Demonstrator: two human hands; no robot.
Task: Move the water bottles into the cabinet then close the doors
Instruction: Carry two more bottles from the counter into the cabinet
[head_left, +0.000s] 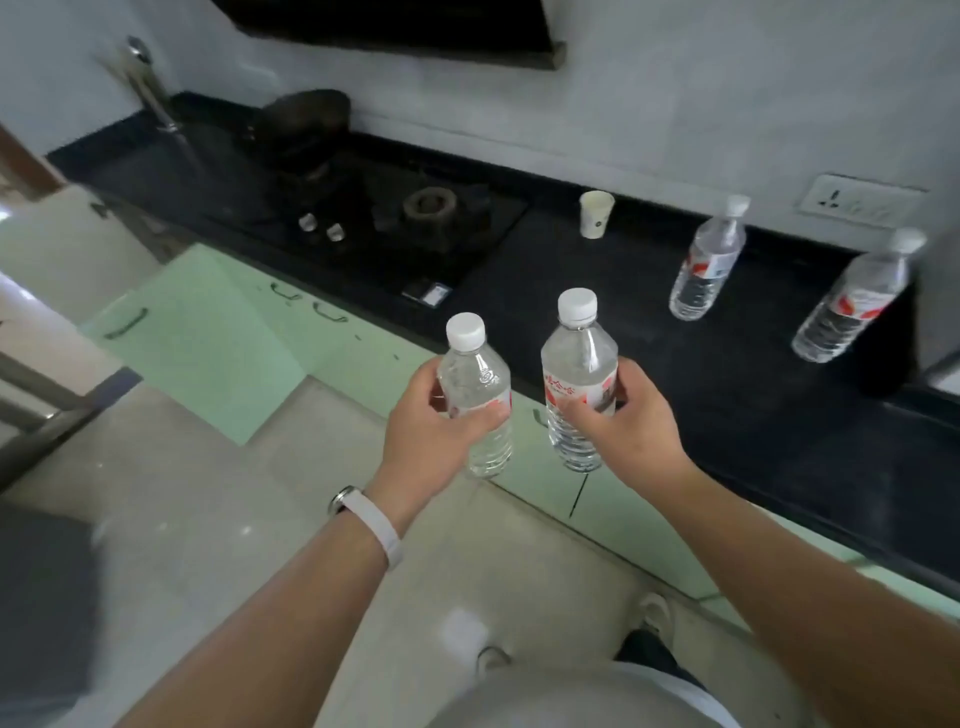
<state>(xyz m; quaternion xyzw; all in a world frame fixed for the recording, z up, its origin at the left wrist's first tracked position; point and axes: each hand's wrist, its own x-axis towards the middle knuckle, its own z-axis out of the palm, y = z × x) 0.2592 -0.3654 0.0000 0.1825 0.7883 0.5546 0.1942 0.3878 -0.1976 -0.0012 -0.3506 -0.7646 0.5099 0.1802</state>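
We can read no text outright. The water bottle in the right hand (579, 374) carries a white and red label with a line of red characters, too blurred for us to make out. The bottle in the left hand (478, 395), left of it, shows only a red patch. Beyond it on the desk, the paper cup (595, 214) bears a small dark mark we cannot read.

Four clear, white-capped water bottles with red labels are seen upright. The left bottle (479, 400) and the right bottle (579, 384) are held side by side off the desk (727, 374); two more bottles (707, 262) (857, 301) stand on it. A green cabinet door (208, 343) is swung open.
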